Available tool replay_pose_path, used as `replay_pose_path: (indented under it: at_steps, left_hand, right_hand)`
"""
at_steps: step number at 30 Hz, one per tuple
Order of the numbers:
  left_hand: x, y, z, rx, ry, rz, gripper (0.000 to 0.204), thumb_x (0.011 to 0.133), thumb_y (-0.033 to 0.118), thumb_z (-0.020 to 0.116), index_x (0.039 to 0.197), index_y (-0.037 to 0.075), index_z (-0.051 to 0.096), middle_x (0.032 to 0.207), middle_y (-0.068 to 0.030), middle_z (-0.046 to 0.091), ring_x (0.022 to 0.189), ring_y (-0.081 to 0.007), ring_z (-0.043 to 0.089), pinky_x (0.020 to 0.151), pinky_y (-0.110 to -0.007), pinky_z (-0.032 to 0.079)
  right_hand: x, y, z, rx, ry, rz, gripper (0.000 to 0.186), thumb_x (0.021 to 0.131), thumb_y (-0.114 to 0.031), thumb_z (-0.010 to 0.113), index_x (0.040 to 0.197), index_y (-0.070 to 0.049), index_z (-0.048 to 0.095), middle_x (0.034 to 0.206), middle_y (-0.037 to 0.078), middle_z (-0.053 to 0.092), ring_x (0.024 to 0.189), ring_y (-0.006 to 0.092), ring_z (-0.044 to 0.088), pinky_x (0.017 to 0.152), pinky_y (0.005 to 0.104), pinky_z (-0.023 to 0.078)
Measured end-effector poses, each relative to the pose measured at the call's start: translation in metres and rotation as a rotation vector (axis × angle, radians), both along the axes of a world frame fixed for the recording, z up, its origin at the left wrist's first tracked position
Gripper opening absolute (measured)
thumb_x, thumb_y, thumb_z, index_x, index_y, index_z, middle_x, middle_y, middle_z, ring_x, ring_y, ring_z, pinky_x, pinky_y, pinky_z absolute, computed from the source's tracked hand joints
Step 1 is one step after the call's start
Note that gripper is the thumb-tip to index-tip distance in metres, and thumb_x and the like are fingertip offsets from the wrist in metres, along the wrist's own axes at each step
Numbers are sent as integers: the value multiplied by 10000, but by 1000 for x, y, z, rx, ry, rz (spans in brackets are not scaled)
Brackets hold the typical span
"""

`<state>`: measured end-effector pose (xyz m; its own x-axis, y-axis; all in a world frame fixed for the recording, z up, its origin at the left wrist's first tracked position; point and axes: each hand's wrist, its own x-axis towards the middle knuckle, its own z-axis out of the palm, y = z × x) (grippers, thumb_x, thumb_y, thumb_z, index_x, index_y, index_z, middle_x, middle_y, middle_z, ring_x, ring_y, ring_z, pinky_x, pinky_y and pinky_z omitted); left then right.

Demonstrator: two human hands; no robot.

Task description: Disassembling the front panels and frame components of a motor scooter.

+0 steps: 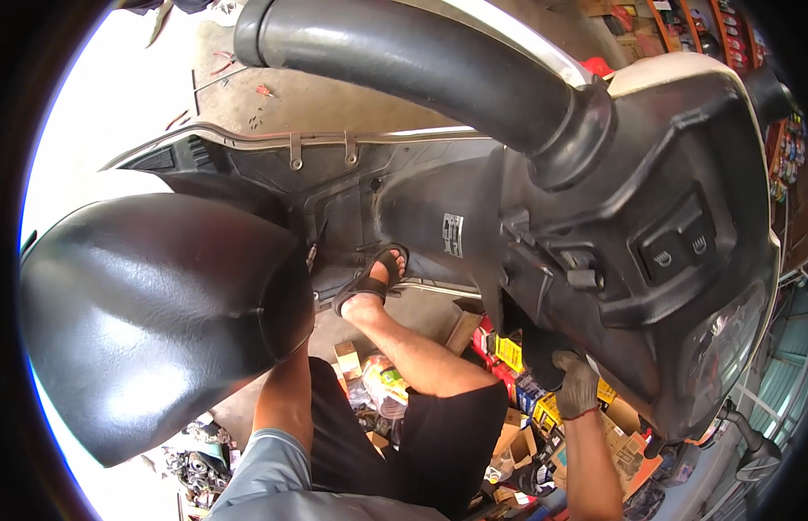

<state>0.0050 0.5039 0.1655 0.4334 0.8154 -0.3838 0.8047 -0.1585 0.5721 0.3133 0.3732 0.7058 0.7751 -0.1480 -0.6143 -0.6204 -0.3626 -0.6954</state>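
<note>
A scooter fills the view, its black seat (169, 304) at the left and its black handlebar cover (682, 182) with switches at the right. My left forearm (284, 395) goes up under the seat's near edge, which hides my left hand. My right hand (578, 384), in a greyish glove, is at the near lower edge of the handlebar cover, beside a dark rounded part. Its fingers are curled, partly hidden, and what they hold cannot be made out. The far handlebar grip (404, 69) stretches across the top. My sandalled foot (375, 276) is on the footboard (334, 213).
Boxes (543, 408) and loose parts crowd the floor on the near side. A mirror (758, 456) juts out at the lower right. Red-handled pliers (223, 61) lie on the floor beyond the scooter. Stocked shelves (725, 35) stand at the far right.
</note>
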Motion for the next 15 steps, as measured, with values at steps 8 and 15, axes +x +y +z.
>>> replay_pose_path:
  at_steps: [8, 15]
  left_hand:
    - [0, 1, -9, 286, 164, -24, 451, 956, 315, 566, 1302, 26, 534, 1172, -258, 627, 1036, -369, 639, 926, -459, 475]
    - [16, 17, 51, -62, 168, -8, 592, 884, 260, 626, 1379, -10, 445, 1312, -297, 540, 1199, -444, 540, 1044, -488, 391]
  right_hand:
    - [-3, -17, 0, 53, 38, -5, 357, 772, 89, 509, 1118, 100, 595, 1051, 220, 670, 958, 301, 697, 889, 401, 593]
    - [-4, -17, -1, 52, 65, 0, 342, 800, 43, 518, 1127, 96, 601, 1065, 206, 675, 973, 284, 693, 906, 377, 577]
